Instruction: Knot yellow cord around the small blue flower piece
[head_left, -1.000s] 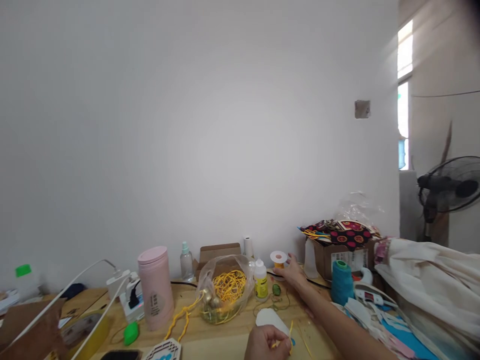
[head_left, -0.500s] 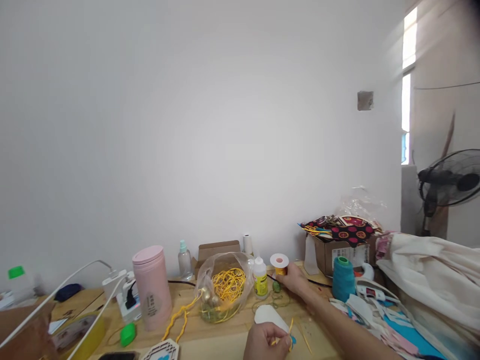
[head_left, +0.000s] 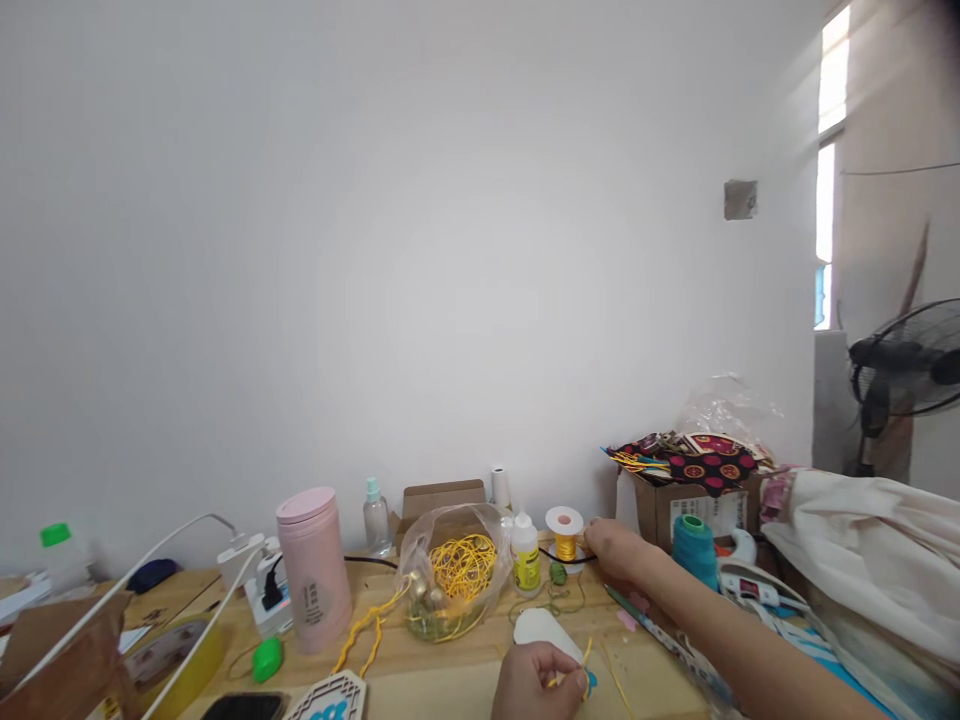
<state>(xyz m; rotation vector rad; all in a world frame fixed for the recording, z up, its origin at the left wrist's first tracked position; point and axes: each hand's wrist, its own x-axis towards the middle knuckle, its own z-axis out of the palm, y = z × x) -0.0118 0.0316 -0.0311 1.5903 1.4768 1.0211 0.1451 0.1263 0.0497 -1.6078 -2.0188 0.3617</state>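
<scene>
Near the front edge, my left hand (head_left: 541,684) pinches a yellow cord (head_left: 588,655), with a small blue piece (head_left: 592,681) beside the fingertips. A white rounded card (head_left: 546,630) lies just beyond that hand. My right hand (head_left: 619,550) reaches to the back of the table, right of a white spool (head_left: 565,522) wound with yellow cord. Its fingers are mostly hidden behind the hand, so I cannot tell whether they hold anything. Left of the spool stands a white glue bottle (head_left: 526,560) with a yellow label. A green lump of thread (head_left: 557,573) lies before the spool.
A clear plastic bag (head_left: 491,600) holds tangled yellow cord. Left of it are a pink tumbler (head_left: 313,570), a patterned octagonal piece (head_left: 330,700) and a power strip (head_left: 268,590). Teal thread (head_left: 694,555), a cardboard box (head_left: 697,510) and white cloth (head_left: 862,530) crowd the right.
My right hand has moved right, off the spool, which now shows fully. A long thin item has come into view below my right forearm. My left hand keeps its pinch. The view has turned slightly left.
</scene>
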